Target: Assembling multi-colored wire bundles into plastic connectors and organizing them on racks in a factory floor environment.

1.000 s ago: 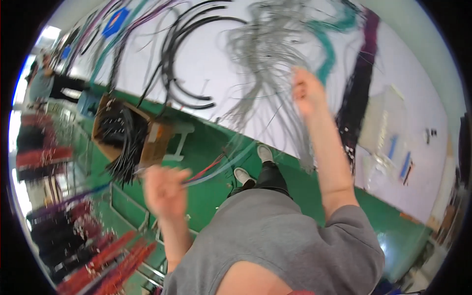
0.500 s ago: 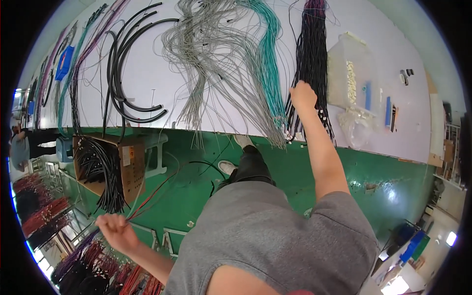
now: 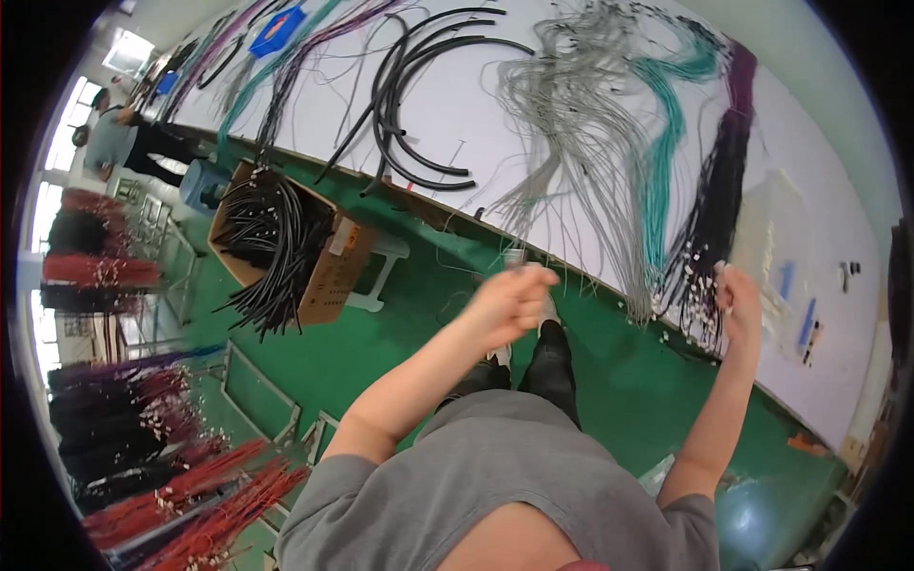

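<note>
My right hand [image 3: 740, 303] is at the table's front edge, fingers pinched together, beside the white-connector ends of a black wire bundle [image 3: 716, 190]. A small white piece shows at its fingertips; I cannot make out whether it is gripped. My left hand [image 3: 514, 305] is closed and slightly blurred, in front of the table edge below the grey wires [image 3: 571, 143]. What it may hold is hidden. Between the grey and black bundles lies a teal wire bundle [image 3: 666, 143]. To the right of the black bundle is a translucent plastic container [image 3: 773, 228].
Curved black tubes [image 3: 386, 114] lie on the white table. A cardboard box [image 3: 324, 290] of black cables stands on the green floor beside a white stool [image 3: 381, 276]. Racks hold red and black wires [image 3: 105, 271] at left. Another person [image 3: 119, 143] stands far left.
My left hand has come up from the lower left to before the table edge. My right hand has drawn back from the middle of the black bundle to its connector ends. The view has turned left.
</note>
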Available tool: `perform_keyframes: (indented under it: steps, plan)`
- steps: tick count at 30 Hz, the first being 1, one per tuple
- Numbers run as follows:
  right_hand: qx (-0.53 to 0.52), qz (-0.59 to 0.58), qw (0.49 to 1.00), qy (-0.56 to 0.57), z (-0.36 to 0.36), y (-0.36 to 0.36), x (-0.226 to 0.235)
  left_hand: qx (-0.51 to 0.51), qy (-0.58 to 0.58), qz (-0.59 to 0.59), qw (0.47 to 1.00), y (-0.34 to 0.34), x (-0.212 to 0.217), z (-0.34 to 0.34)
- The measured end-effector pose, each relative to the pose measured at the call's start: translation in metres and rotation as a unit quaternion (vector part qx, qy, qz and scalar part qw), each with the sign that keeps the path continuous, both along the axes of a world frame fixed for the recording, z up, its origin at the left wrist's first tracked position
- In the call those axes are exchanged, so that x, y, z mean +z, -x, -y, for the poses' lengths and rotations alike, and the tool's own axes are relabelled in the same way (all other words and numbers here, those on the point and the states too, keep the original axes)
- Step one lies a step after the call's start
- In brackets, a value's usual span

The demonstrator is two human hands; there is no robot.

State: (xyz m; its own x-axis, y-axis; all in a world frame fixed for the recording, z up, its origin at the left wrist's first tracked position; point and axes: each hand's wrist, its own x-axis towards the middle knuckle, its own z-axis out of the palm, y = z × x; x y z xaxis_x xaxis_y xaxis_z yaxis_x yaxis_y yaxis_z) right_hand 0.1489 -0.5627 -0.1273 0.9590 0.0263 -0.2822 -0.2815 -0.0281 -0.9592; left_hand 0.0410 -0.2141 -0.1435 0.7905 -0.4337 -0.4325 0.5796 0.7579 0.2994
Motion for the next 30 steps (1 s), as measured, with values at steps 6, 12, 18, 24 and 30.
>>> perform_keyframes:
  steps: [6, 12, 18, 24, 30]
  plan:
    - [0.025, -0.039, 0.975, 0.218, -0.035, 0.171, 0.044, -0.184, -0.131, 0.056, 0.972, -0.041, -0.026, 0.154]
    - [0.062, -0.064, 0.976, 0.2, -0.022, 0.288, 0.073, -0.157, -0.133, 0.105, 0.973, -0.074, -0.012, 0.232]
    - [0.108, -0.155, 0.969, 0.16, 0.011, 0.382, 0.098, -0.048, -0.441, 0.199, 0.874, -0.076, -0.05, 0.295]
    - [0.114, -0.212, 0.954, 0.179, 0.077, 0.455, 0.088, -0.068, -0.252, -0.085, 0.962, -0.045, -0.091, 0.31]
    - [0.163, -0.305, 0.87, 0.352, 0.144, 0.506, -0.007, -0.029, 0.024, 0.019, 0.999, -0.074, -0.037, 0.327]
